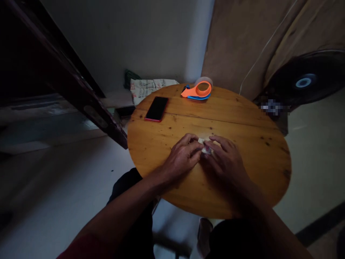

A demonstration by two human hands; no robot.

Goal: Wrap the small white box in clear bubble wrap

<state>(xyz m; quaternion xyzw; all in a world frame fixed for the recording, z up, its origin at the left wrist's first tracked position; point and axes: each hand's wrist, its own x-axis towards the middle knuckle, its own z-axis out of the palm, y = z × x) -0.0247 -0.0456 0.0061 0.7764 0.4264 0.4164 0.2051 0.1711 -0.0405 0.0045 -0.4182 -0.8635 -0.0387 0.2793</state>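
Note:
Over the middle of a round wooden table [151,151], my two hands meet at a small pale object [205,145] with a reddish patch. It is too small and too dark to name. My left hand [185,151] has its thumb and fingers closed on the object's left side. From the other side, my right hand [228,154] curls over it, with the fingertips touching its right part. The fingers cover much of the object.
A phone [157,108] with a red edge lies at the table's back left. An orange and blue tape dispenser [198,91] stands at the back edge. Behind is a printed sack [151,86]. A dark fan [304,82] stands to the right, a dark door [81,82] to the left.

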